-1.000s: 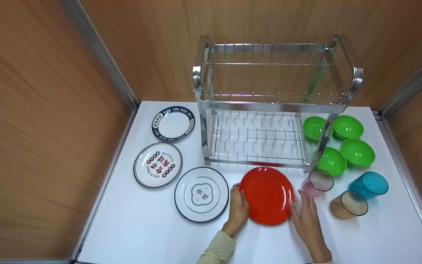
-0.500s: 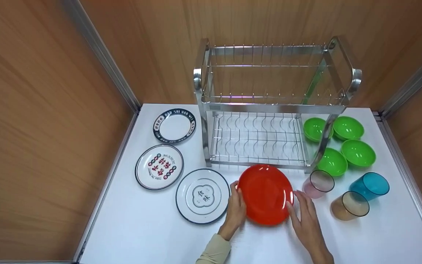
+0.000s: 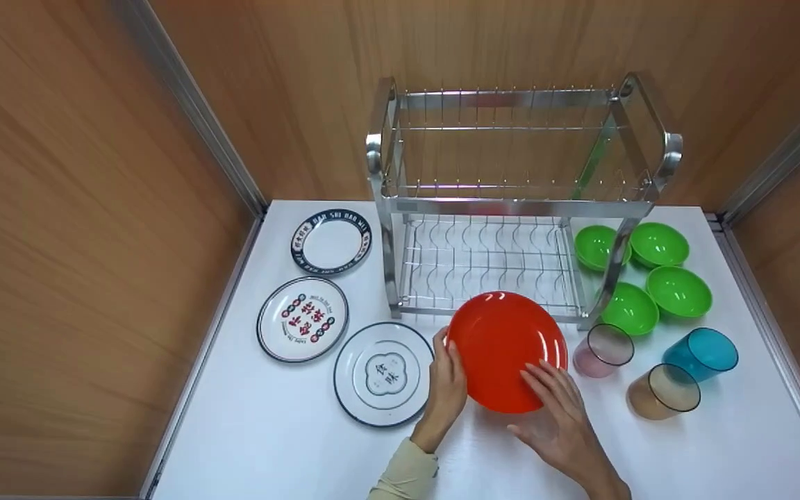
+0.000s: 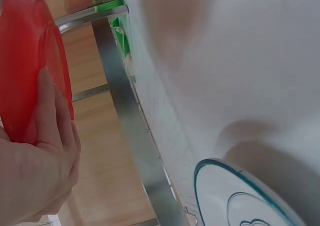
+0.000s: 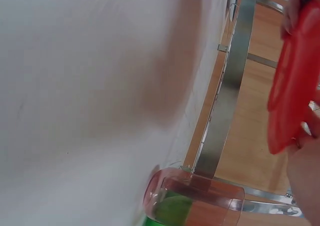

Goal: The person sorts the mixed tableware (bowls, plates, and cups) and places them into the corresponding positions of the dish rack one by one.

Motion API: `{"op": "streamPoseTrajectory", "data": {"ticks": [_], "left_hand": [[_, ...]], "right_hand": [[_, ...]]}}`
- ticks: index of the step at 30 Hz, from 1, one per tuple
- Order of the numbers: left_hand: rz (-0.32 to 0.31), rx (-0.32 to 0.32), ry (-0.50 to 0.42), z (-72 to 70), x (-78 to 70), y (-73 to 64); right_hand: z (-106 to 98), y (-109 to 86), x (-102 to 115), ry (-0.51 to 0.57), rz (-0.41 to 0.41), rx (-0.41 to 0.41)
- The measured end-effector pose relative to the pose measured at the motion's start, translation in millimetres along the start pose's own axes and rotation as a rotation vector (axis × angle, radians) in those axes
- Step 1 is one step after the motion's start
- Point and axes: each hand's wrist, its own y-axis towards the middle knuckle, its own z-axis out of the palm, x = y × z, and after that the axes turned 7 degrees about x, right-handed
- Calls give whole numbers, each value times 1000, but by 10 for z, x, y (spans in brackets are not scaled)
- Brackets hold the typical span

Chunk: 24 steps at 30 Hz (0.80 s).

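A round red plate (image 3: pixel 497 340) is held in front of the dish rack, above the white table. My left hand (image 3: pixel 447 385) grips its left edge, with the thumb on the upper face; in the left wrist view, fingers of that hand (image 4: pixel 42 173) lie along the plate's underside. My right hand (image 3: pixel 567 434) reaches over the lower right rim, its straight fingers on the upper face and its thumb sticking out to the left, off the plate. The right wrist view catches the red plate (image 5: pixel 295 80) edge-on, tilted, beside the right hand (image 5: pixel 307 173).
A two-tier metal dish rack (image 3: pixel 521 207) stands behind. Three patterned white plates lie left, the nearest (image 3: pixel 362 392) beside my left hand. On the right are several green bowls (image 3: pixel 678 290) and three cups: pink (image 3: pixel 598 361), blue (image 3: pixel 695 354) and amber (image 3: pixel 653 399).
The red plate has risen off the table and moved toward the rack. My left hand has kept its grip, while the right hand has shifted from the side rim onto the upper face.
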Motion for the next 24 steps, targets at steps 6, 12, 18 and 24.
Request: {"op": "streamPoseTrajectory", "data": {"ticks": [6, 12, 18, 24], "left_hand": [[16, 51, -58, -3, -160, 13], [19, 80, -48, 15, -245, 25], [22, 96, -53, 20, -319, 29], [28, 101, -106, -7, -371, 13]], "right_hand": [[39, 39, -27, -121, -43, -25], [41, 90, -9, -147, -4, -80], [15, 118, -30, -163, -64, -148], [1, 153, -74, -224, -187, -256]]}}
